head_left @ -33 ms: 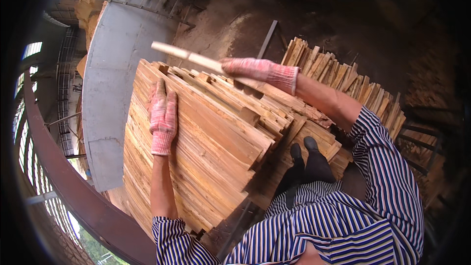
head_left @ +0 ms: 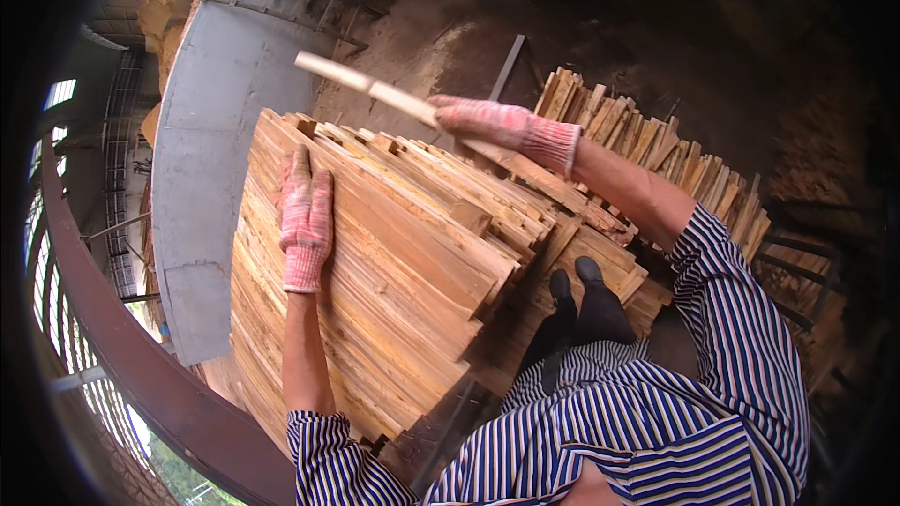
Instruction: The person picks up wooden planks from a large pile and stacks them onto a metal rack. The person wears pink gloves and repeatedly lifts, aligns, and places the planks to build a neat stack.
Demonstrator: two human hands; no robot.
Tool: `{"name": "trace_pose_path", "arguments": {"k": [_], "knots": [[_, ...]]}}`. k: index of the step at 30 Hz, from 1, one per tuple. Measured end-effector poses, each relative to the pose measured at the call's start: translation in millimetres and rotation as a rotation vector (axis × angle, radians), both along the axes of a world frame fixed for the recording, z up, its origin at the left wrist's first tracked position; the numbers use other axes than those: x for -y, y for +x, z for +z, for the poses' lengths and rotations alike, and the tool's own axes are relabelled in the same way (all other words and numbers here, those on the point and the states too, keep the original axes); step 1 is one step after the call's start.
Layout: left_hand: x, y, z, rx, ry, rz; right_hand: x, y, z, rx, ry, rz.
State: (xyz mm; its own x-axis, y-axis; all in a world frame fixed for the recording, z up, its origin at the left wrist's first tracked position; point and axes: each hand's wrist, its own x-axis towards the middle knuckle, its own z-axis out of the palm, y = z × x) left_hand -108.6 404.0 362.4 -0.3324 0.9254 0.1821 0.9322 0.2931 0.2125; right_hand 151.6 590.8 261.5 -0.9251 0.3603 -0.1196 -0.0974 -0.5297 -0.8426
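Observation:
My left hand (head_left: 306, 211), in a red-and-white knit glove, lies flat on the near stack of wooden slats (head_left: 394, 290), its fingers stretched out. In a similar glove, my right hand (head_left: 492, 122) is closed around a long, pale wooden slat (head_left: 361, 84). That slat is tilted above the stack's far right side, its far end raised and pointing left. The right fingers' undersides are hidden. Many slats in the stack lie side by side with uneven ends.
Behind my right forearm stands another row of wooden pieces (head_left: 647, 136). A large grey metal panel (head_left: 202, 197) rises on the left, near a curved brown beam (head_left: 122, 356). My boots (head_left: 589, 270) rest on boards below. A metal bar (head_left: 508, 67) sticks up at the back.
My right hand and the slat have shifted slightly up and to the right in the picture. My left hand stays flat on the stack.

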Motion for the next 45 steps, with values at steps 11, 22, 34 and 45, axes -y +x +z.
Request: {"name": "trace_pose_path", "arguments": {"k": [11,22,34,45], "knots": [[-6,3,0,0.013,-0.027,0.003,98,121,-34,0.245,0.331,-0.028],[5,-1,4,0.072,0.488,-0.129,64,108,32,-0.054,-0.118,-0.138],[296,186,146,1.483,-0.075,0.227,161,125,139,-0.228,1.544,0.042],[350,284,-137,3.156,0.929,-0.254,182,97,98,-0.557,2.333,0.326]]}}
